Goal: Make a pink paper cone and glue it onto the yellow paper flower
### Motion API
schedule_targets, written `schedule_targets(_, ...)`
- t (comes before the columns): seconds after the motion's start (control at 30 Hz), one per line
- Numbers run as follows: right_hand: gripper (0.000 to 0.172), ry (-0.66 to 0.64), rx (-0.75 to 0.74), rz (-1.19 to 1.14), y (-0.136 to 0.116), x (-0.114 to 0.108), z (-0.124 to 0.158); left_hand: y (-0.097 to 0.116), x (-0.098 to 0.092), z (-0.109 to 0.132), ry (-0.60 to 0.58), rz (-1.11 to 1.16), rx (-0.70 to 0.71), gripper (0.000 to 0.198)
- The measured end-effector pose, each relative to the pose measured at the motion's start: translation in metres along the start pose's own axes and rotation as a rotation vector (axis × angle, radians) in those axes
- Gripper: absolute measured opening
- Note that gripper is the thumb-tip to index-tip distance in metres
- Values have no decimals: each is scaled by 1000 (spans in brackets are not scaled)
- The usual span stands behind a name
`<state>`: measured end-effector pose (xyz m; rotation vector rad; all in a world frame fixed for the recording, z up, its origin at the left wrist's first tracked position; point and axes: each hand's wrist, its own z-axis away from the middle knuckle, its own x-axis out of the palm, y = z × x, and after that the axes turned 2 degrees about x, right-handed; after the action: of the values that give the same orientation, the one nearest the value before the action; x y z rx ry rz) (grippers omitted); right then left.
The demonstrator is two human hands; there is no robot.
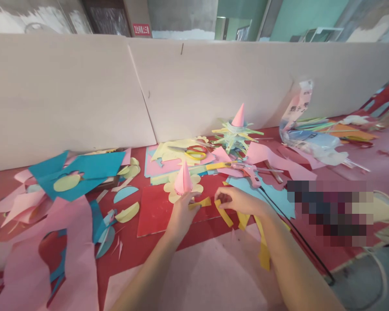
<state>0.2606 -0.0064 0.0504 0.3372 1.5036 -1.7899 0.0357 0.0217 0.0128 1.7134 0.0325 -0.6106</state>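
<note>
My left hand (182, 212) is closed on a short yellow paper strip (205, 202) that sticks out to the right of its fingers. Just beyond it, a pink paper cone (183, 180) stands upright on a pale yellow flower-shaped paper (199, 188), over a red board (155, 211). To the right, my right hand (235, 199) pinches a second yellow paper strip (225, 214), which hangs down from its fingertips. More yellow strips (262, 246) lie under my right forearm. A pink glue gun (251, 172) rests behind my right hand, its black cord running toward the front right.
Scissors (196, 152) lie on stacked coloured paper. Behind stands a fringed paper piece (236, 138) topped by a pink cone. Blue and pink scraps (81, 255) cover the left side. A plastic bag (314, 142) lies at right; a white panel (214, 86) borders the back.
</note>
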Motion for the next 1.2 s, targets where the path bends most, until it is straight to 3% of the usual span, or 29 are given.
schedule_targets(0.2, 28, 200, -110, -308, -17, 2, -3, 7, -3, 5, 14, -218, 189, 23)
schedule_targets(0.3, 20, 181, -49, -425, -22, 13, -8, 7, -5, 3, 88, -277, 151, 21)
schedule_targets(0.43, 19, 179, 25, -479, -21, 31, -15, 4, -5, 1, 62, -326, 140, 20)
schedule_targets(0.57, 22, 184, 4, -332, -17, 30, -16, 2, -3, 1, -29, -417, 182, 22)
schedule_targets(0.67, 21, 297, -39, -124, -12, 9, -3, 1, -2, 1, -57, -420, 168, 20)
schedule_targets(0.73, 17, 319, 25, 49, -7, -9, 12, 2, -2, 1, -61, -403, 155, 19)
schedule_targets(0.8, 25, 218, 106, 177, 0, -23, 27, 3, -2, 1, -64, -399, 145, 18)
schedule_targets(0.9, 41, 56, 187, 185, 8, -33, 41, 5, -3, 1, -64, -402, 127, 18)
schedule_targets(1.07, 51, 28, 234, 252, 13, -31, 43, 6, -4, 1, -70, -394, 114, 19)
schedule_targets(1.2, 44, -29, 243, 243, 15, -28, 43, 5, -4, 0, -67, -393, 120, 17)
